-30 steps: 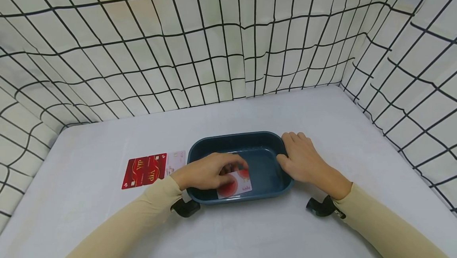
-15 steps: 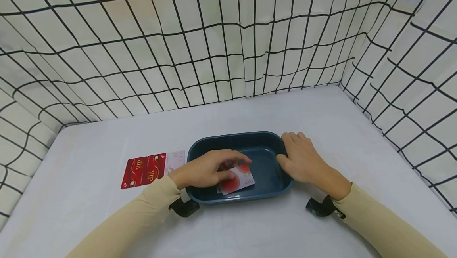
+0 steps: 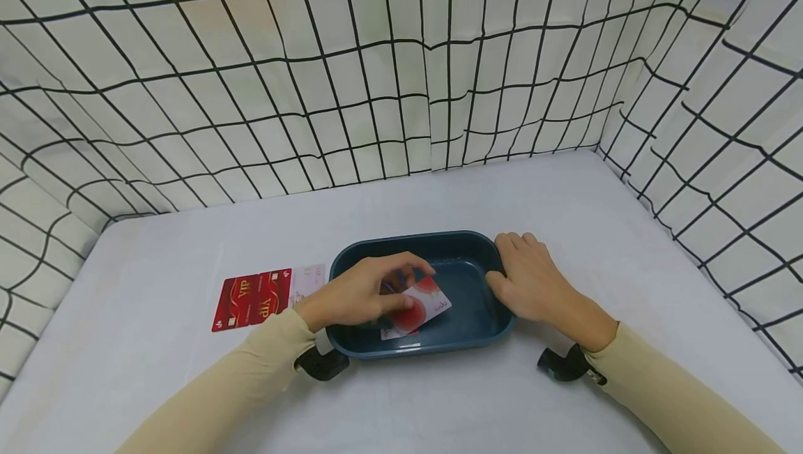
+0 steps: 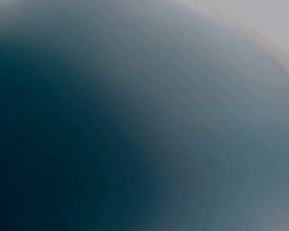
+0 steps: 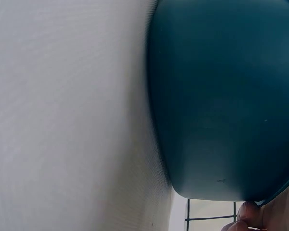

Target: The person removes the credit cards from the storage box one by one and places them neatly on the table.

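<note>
Your left grip (image 3: 364, 291) pinches the red-patterned card (image 3: 428, 300) inside the tray (image 3: 475, 293) your right grip (image 3: 533, 281) holds; you're probably parting it from the lower card (image 3: 392, 335), so next lift steadily

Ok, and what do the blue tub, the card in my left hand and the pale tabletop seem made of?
Tub: probably moulded plastic with a slight gloss; light glints inside it, though enamelled metal is possible. Card: likely smooth plastic or coated board; pinched at one side, it looks flat and stiff. Tabletop: seems matte cloth; the right wrist view shows a fine woven grain.
</note>
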`<action>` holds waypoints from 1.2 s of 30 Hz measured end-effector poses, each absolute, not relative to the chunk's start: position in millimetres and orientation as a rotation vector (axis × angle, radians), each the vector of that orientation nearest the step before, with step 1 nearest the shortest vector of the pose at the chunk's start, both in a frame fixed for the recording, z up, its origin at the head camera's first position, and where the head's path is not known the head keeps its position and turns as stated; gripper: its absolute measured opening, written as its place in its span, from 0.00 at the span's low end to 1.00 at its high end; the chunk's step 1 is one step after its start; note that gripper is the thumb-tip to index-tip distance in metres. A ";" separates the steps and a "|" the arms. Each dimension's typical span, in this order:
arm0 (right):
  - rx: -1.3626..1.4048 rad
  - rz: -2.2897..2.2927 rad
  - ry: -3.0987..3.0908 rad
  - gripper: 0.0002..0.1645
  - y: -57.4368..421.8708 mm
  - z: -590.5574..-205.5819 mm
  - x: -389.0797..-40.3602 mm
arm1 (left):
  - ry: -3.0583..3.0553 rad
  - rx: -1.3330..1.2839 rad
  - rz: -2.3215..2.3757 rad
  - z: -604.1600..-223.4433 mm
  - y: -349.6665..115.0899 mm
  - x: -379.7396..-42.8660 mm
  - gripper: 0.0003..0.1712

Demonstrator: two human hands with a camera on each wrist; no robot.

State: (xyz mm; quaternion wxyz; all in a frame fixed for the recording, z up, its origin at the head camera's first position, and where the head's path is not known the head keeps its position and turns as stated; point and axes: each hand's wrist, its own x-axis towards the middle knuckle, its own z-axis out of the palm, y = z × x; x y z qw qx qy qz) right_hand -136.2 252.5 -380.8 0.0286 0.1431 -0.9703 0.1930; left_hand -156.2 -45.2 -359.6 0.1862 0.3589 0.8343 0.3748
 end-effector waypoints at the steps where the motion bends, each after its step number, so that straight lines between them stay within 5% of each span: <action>1: 0.441 0.597 -2.994 0.11 252.5 -380.8 -136.2 | 2.352 1.009 1.057 -359.5 -45.5 -156.5 0.25; 36: 0.409 0.606 -3.013 0.13 252.0 -381.4 -136.6 | 2.288 0.744 1.271 -359.8 -48.6 -168.0 0.25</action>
